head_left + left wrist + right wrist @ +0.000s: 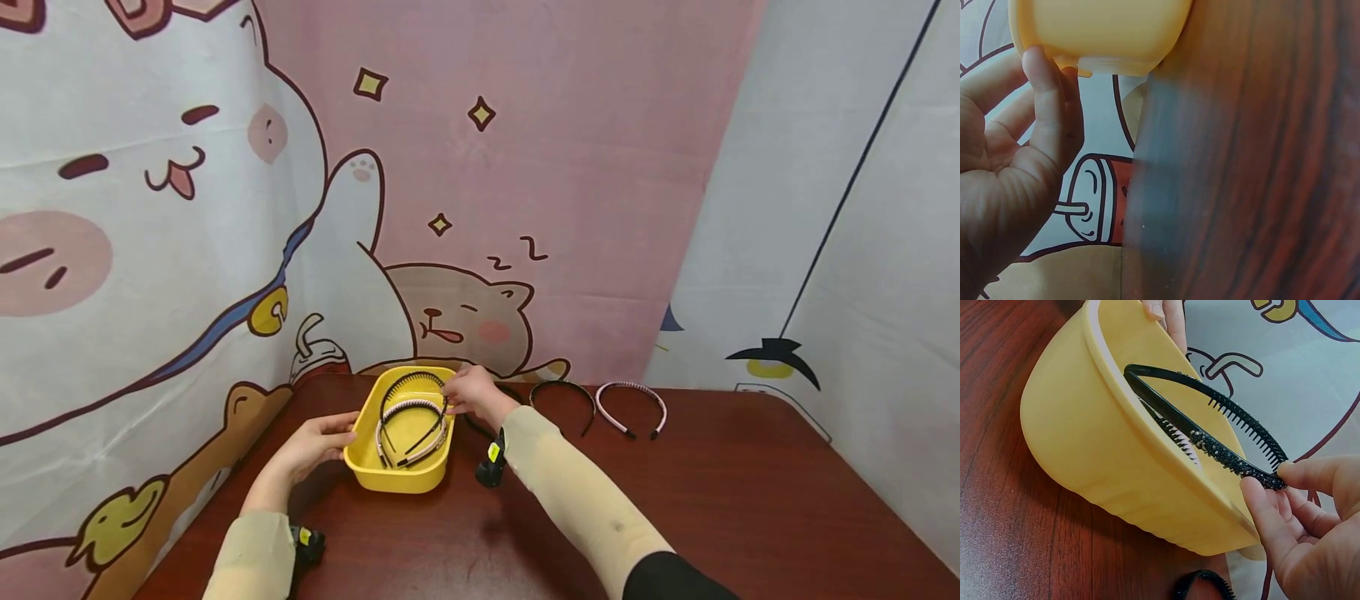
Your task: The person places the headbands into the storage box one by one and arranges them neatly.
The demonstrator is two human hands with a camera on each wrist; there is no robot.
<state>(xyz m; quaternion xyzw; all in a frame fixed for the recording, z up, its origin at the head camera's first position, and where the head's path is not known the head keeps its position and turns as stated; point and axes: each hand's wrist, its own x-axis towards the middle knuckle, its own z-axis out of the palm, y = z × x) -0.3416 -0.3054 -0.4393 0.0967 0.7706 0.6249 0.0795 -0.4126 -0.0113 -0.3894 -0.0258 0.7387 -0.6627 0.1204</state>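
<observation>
Nearest to me along the left edge of the counter (750,500), the person's left hand (315,443) pinches the rim of a yellow plastic basket (397,482); whether its base sits flat I can't tell, and if that hold slackens while something tugs inside, the basket could skid or tip. Within it lies a pale pink headband (411,404) with dark teeth, prongs toward the near end. Over the opening, the right hand (476,396) has thumb and fingers clamped on a glitter-studded black headband (1222,456), gripping only a short stretch of the band, so it might swivel or spring loose if a leg caught the rim. Its comb teeth could well snag the pink one's and drag it along. Just beyond the basket's right wall lies another black headband (1192,575), partly under the right wrist, where a careless sleeve could sweep it aside. Farther off, a slim black headband (562,382) and a pink headband (628,384) lie close to the far edge; a long reach could nudge them against the backdrop.
</observation>
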